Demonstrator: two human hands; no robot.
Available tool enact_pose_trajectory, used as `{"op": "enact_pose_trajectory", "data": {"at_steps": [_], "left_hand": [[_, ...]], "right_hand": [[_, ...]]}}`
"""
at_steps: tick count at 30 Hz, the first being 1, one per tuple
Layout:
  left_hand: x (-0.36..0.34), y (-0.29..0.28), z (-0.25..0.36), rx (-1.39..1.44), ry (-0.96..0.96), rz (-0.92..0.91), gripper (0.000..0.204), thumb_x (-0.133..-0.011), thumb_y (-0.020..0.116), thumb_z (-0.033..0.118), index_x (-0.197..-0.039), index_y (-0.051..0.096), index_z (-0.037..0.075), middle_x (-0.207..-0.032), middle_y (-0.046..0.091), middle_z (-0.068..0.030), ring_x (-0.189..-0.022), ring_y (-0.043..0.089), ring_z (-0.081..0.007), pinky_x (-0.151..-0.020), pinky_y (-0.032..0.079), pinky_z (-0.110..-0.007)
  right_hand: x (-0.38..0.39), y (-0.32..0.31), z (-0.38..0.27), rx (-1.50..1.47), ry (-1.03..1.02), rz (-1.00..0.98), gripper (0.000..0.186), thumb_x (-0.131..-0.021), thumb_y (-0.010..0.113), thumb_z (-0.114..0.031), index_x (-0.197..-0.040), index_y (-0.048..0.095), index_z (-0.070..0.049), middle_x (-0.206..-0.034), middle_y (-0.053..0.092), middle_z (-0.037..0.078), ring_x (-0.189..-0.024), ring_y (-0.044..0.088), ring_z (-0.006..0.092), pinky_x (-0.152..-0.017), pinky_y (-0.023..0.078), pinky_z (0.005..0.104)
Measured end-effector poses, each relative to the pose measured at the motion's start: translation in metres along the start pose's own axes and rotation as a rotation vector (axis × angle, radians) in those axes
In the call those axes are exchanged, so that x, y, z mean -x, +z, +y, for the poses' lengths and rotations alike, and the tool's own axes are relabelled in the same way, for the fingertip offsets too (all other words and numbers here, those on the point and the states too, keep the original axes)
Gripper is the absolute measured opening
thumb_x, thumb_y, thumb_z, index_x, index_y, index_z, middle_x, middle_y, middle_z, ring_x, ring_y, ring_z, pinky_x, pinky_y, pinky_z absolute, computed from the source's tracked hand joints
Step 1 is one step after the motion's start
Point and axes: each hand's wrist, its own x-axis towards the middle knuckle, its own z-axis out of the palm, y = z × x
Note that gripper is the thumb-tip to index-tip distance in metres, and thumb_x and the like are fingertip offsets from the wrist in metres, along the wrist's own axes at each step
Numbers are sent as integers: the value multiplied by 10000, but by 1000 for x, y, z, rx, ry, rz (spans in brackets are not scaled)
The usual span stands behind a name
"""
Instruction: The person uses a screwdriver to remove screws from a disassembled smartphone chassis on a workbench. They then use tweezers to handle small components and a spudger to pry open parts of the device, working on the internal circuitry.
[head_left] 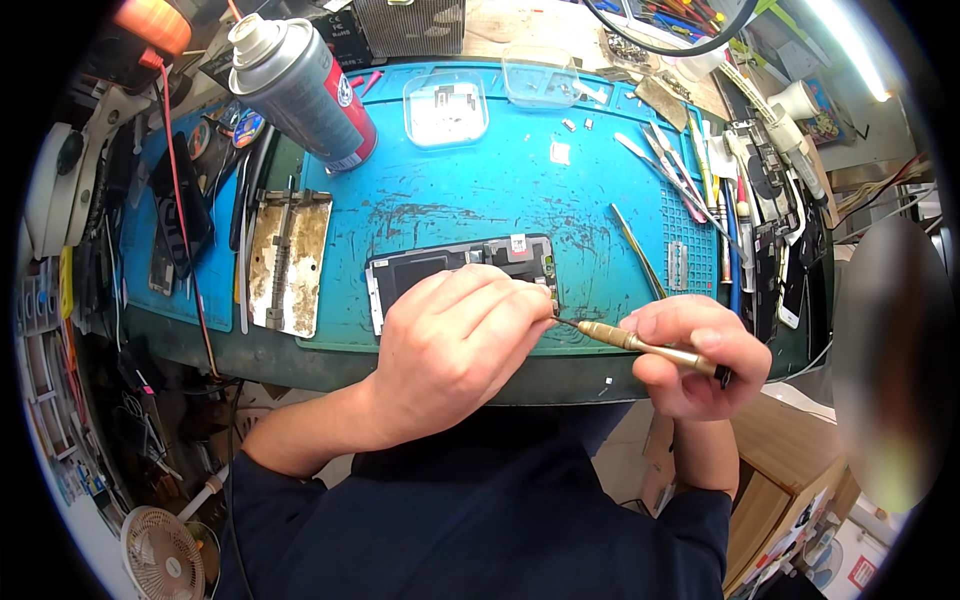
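Note:
An opened smartphone (415, 272) with its dark inner parts showing lies on the blue work mat (480, 195), near the front edge. Over its lower right part rests my left hand (462, 335), fingers bent and pressed together at the phone's right end. What those fingertips pinch, if anything, is hidden. Between thumb and fingers, my right hand (700, 355) holds a slim gold-coloured screwdriver (608, 335), tilted with its dark shaft pointing left. The tip reaches the left fingertips beside the phone's edge; its exact contact is covered.
A spray can (305, 95) stands at the back left, near a stained metal holder (290, 265). Clear plastic boxes (445, 108) sit at the back. Tweezers (637, 250) lie right of the phone, with several more tools and phone parts beyond. A desk fan (163, 555) is at lower left.

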Motion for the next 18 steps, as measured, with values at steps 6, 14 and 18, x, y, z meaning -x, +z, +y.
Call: {"op": "enact_pose_trajectory", "data": {"at_steps": [6,14,18], "left_hand": [[1,-1,-1,24,-32,-12,223,-778,835,-23,-961,730,47,-933,782,-65,-828,743,-255,-703,583,-365],[0,-3,0,33,-42,-38,254,-789,859,16,-1008,734,48,-950,778,-72,-840,739,-254,-713,578,-361],[1,-3,0,41,-52,-41,278,-794,872,42,-1034,733,44,-950,774,-81,-846,737,-264,-717,576,-375]], "right_hand": [[-9,5,0,49,-35,-27,453,-955,760,26,-1335,524,-43,-990,755,197,-842,788,311,-662,655,378],[-10,5,0,86,-74,-41,589,-945,756,41,-1451,463,-38,-977,764,205,-813,794,321,-673,659,392],[-9,-1,-2,122,-40,-40,639,-947,774,17,-1484,432,-40,-980,764,211,-805,789,319,-685,652,395]]}}
